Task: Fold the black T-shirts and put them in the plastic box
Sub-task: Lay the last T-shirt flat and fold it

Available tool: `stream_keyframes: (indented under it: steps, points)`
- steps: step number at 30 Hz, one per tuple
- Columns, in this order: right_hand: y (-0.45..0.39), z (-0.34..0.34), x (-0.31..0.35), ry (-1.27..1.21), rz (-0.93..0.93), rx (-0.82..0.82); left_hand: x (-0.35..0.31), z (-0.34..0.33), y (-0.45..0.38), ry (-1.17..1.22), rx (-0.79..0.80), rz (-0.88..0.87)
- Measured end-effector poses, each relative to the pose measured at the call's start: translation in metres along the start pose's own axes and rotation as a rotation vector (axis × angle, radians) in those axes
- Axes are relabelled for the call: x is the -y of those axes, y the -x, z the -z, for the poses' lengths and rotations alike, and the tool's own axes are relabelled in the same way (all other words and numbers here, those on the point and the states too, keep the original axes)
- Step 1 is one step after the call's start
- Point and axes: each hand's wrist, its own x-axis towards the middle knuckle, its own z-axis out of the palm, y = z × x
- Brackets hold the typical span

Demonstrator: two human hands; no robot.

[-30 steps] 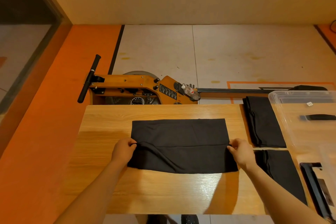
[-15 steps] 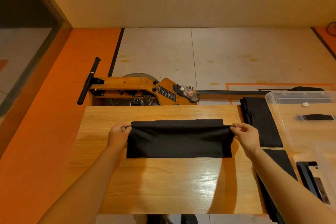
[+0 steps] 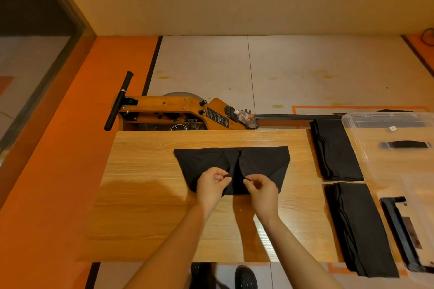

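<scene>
Black T-shirt (image 3: pixel 204 163) corners are pinched at the middle of the wooden table (image 3: pixel 150 195) by left hand (image 3: pixel 211 185) and right hand (image 3: pixel 264 191), nearly touching.

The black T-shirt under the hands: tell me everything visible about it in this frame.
The black T-shirt is plain dark fabric with no visible print, partly folded into a flat shape, wide along its straight far edge and narrowing toward the person. It lies on the wooden table. Its two near corners are drawn in to the middle, leaving a seam-like crease down the centre. The left hand and right hand each pinch a corner there, side by side.
</scene>
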Motion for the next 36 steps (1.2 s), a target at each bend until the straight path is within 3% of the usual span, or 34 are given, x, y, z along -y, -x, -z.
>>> stream_keyframes:
  steps: [6, 13, 19, 36]
  points:
    - [0.011, -0.010, -0.012, -0.170, -0.089, 0.083, -0.001, -0.015, 0.015, 0.111, 0.073, -0.010]
    - [0.021, -0.006, -0.008, -0.291, -0.165, 0.029, 0.001, -0.015, 0.021, 0.131, 0.057, 0.001]
    - [0.025, -0.006, -0.003, -0.317, -0.172, 0.028, 0.002, -0.014, 0.024, 0.142, 0.039, 0.027]
    - [0.037, -0.007, 0.000, -0.430, -0.242, 0.032, 0.005, -0.005, 0.026, 0.267, 0.190, 0.094]
